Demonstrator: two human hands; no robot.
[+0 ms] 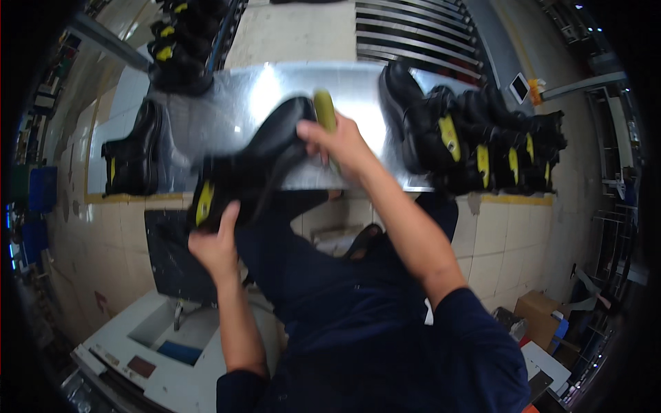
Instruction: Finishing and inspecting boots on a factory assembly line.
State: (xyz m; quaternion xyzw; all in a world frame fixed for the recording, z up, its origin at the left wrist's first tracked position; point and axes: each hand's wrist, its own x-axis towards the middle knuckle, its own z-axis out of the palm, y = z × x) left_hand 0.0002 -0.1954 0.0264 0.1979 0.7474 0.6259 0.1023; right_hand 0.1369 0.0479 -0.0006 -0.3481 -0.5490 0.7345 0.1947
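Note:
A black boot [275, 134] with a yellow-green tab near its collar is held tilted above the shiny metal table [255, 79], its toe pointing away to the right. My left hand [217, 248] grips the boot's collar end. At the toe, my right hand [344, 146] is closed round an olive-yellow stick-like piece [324, 111]; its kind is unclear, and the fingers partly hide it. The thumb of that hand is by the boot's toe. Motion blurs the boot a little.
Another black boot [134, 155] lies left on the table. Several black boots [461, 141] with yellow-green tabs crowd its right end. More boots [175, 58] stand at the far left. Beyond the table is a roller conveyor [416, 34]. A grey-white cabinet [127, 330] stands lower left.

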